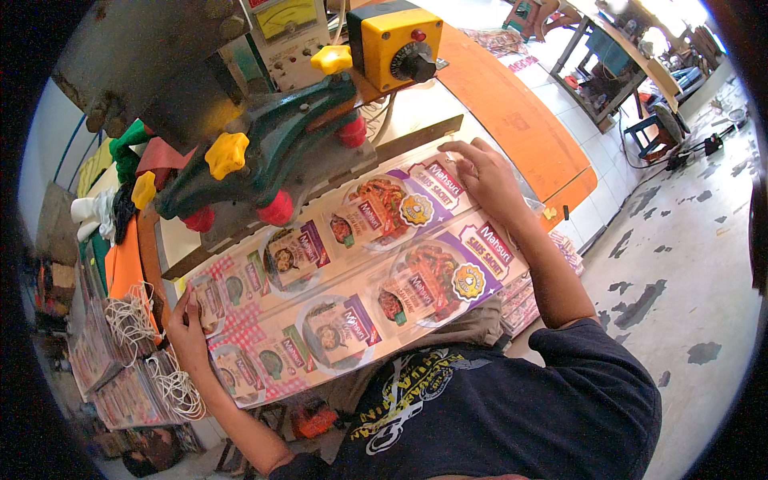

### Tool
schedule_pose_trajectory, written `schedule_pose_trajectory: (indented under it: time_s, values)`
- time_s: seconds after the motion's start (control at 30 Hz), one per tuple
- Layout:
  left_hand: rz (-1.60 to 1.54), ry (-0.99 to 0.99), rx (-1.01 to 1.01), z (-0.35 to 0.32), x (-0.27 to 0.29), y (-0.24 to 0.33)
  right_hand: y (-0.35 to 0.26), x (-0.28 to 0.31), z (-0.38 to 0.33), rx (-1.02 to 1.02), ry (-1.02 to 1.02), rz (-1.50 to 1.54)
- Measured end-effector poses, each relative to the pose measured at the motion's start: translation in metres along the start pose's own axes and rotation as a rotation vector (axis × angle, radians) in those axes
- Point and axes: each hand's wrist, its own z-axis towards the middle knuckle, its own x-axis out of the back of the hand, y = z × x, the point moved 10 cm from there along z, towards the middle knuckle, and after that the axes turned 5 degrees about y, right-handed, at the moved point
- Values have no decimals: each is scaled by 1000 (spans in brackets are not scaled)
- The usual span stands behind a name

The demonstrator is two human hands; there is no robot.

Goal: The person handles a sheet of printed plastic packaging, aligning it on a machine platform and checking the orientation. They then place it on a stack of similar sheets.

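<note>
A long printed plastic sheet (364, 272) lies slanted from lower left to upper right in front of me. Two matching rows of food pictures with purple and red-checked parts run along it. At its left end, my left hand (189, 332) holds the edge, fingertips on the upper side. My right hand (490, 178) rests on the far right corner, fingers bent and apart. Just behind the sheet stands a press with dark green clamp arms (276, 144), yellow star knobs (227, 156) and red rubber feet (276, 208). The sheet's near edge hangs over my lap.
A yellow control box (394, 48) with a black dial stands behind the press, on an orange tabletop (512, 112). Stacked printed sheets and bundles of white cord (176, 388) lie at the left. A workbench (616, 48) and another person's legs (552, 20) show at the far right.
</note>
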Motion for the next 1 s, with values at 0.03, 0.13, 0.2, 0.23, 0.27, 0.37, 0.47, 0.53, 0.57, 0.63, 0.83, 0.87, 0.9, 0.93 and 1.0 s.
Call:
schedule_pose_trajectory:
  time_s: [0.03,0.13,0.2,0.23,0.27,0.37,0.47,0.53,0.57,0.63,0.83,0.87,0.9,0.93,1.0]
  values:
    - [2,-5,16,0,-1,-2,0,-2,-1,5,-25,-16]
    - [-8,9,25,1,0,-11,10,0,0,-8,41,-36]
    - [-12,16,-12,1,0,-8,13,1,0,0,104,26]
    - [-13,22,-28,1,-1,-8,16,1,1,-11,109,37]
    - [-7,31,-33,1,0,-8,17,0,2,-24,111,50]
    - [-19,9,23,0,0,-4,17,0,2,-20,91,12]
    - [-1,22,-63,1,-1,-4,14,1,2,-17,90,43]
    - [26,43,-132,1,2,-8,5,4,2,34,86,31]
    - [39,44,-144,0,2,-7,3,4,1,55,83,23]
    - [44,39,-131,0,2,-7,3,3,1,37,61,13]
    - [57,14,-70,-1,0,2,9,-1,2,-12,26,-9]
    - [62,13,-82,-1,0,1,7,-1,2,-12,22,-24]
    - [50,12,-69,-1,-1,0,5,-1,2,-17,13,-22]
    - [38,13,-56,-1,-1,-2,3,-1,2,-21,3,-21]
    - [-22,16,19,-3,-4,-4,4,-1,3,-26,-8,-23]
